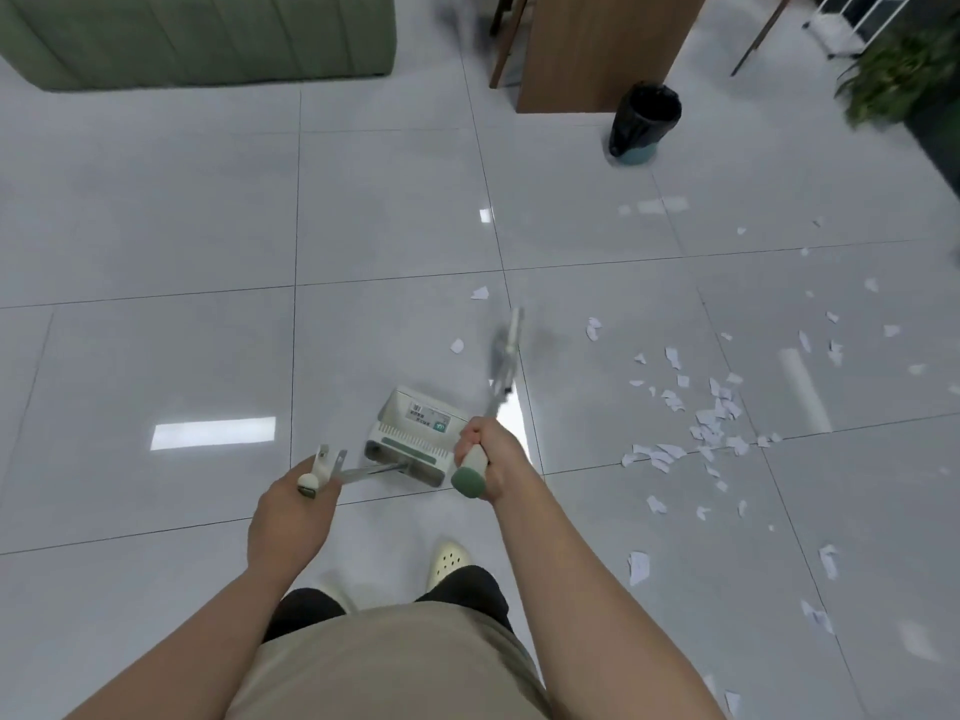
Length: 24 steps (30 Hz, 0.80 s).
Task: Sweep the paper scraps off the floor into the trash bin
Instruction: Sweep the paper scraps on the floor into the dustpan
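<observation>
My right hand (485, 459) grips the green-capped end of the broom handle; the broom (504, 356) slants forward, its head blurred above the floor. The dustpan handle's top end is held in my left hand (293, 511), and the white and green dustpan (413, 433) hangs low between my hands. White paper scraps (711, 423) lie scattered over the grey tiles to the right, with a few (480, 292) ahead of the broom. The trash bin (644, 122), lined with a black bag, stands far ahead on the right beside a wooden cabinet.
A green sofa (197, 39) fills the far left. A wooden cabinet (597, 44) and chair legs stand at the far middle. A potted plant (898, 70) and a white rack are at the far right. My foot in a pale clog (449, 561) is below the dustpan.
</observation>
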Motion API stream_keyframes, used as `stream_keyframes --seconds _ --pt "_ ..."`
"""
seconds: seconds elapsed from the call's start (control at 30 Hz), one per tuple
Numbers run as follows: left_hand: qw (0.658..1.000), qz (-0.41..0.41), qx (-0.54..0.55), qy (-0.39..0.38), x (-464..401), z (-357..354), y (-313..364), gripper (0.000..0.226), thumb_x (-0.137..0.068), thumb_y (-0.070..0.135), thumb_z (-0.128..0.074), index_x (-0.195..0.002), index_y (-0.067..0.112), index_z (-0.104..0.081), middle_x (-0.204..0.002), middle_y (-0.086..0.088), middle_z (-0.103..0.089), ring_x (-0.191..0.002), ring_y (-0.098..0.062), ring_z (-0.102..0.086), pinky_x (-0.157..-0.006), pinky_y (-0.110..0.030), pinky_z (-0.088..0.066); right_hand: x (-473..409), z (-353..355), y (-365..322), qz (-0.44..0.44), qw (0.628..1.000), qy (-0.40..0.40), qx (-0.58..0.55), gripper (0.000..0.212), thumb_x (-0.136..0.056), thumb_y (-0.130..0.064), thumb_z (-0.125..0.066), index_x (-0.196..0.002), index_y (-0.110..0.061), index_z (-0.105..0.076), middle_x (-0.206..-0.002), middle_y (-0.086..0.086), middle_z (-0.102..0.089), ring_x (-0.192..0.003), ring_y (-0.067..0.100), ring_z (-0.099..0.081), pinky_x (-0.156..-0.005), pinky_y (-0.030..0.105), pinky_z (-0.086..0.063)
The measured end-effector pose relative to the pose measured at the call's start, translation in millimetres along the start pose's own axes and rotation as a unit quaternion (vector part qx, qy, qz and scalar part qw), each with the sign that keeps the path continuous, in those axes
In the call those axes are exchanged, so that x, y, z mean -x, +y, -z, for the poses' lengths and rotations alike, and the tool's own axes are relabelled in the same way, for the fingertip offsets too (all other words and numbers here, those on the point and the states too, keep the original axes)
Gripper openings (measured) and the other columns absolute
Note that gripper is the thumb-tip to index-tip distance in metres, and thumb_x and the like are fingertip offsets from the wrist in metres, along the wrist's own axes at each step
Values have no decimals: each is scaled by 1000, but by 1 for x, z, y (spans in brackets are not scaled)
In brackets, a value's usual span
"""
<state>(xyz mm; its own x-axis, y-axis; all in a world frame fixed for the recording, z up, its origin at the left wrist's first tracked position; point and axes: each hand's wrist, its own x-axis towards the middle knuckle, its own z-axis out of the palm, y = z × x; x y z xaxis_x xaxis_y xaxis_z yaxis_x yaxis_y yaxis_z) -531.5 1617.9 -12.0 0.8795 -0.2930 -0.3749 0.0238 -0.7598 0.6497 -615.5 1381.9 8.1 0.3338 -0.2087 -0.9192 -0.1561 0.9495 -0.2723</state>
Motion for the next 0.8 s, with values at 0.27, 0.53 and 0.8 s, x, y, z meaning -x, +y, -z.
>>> stream_keyframes --seconds 0.27,0.53,0.8 --pt "1000 10 -22 13 -49 18 -19 23 -99 45 -61 -116 34 -69 -68 6 -66 -67 -17 -64 -57 -31 -49 -33 -102 33 -86 988 -125 39 20 -89 5 -43 -78 -12 -40 -47 -3 -35 -30 6 -35 -30 15 -32" --pt "998 10 -68 -13 -138 79 -39 29 -99 43 -59 -126 35 -67 -77 9 -67 -72 -17 -63 -63 -31 -48 -62 -195 34 -122 982 -143 7 19 -89 1 -46 -76 -12 -42 -45 -5 -36 -30 5 -38 -30 17 -37" --pt "998 30 -49 -26 -183 98 -38 26 -98 41 -60 -122 34 -67 -79 8 -67 -73 -17 -62 -63 -30 -46 -86 -206 -10 -113 988 -53 -96 33 -88 -2 -50 -56 -8 -48 -42 -4 -39 -28 8 -42 -31 15 -40"
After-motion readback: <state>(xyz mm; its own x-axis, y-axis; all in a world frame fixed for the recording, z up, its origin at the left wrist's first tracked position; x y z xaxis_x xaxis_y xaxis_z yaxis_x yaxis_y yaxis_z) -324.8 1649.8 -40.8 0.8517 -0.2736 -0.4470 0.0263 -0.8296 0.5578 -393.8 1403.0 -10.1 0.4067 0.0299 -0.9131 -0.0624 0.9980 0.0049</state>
